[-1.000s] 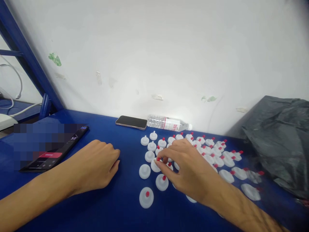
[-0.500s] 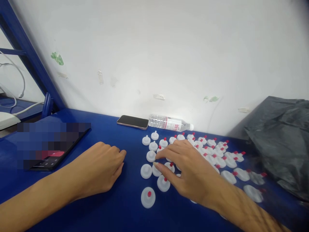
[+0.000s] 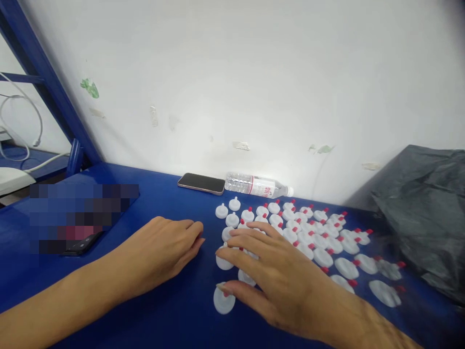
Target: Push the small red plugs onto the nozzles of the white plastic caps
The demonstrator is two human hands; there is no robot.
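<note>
Many white round plastic pieces with a short central spout lie on the blue table; most have a small red cap on the spout. My right hand hovers over the left side of this group with its fingers apart. Its thumb tip is over a red-capped piece at the front, and its index finger is at another white piece. Several uncapped pieces stand just behind. My left hand rests closed to the left of the group; whatever its curled fingers may hold is hidden.
A phone and a clear water bottle lie along the white wall. On the left is a dark, partly blurred-out device. A black plastic bag stands at the right, and a blue metal frame rises at the left.
My right hand has come toward me and its thumb and fingers have spread farther apart, over the front left pieces. My left hand has shifted slightly right, still closed.
</note>
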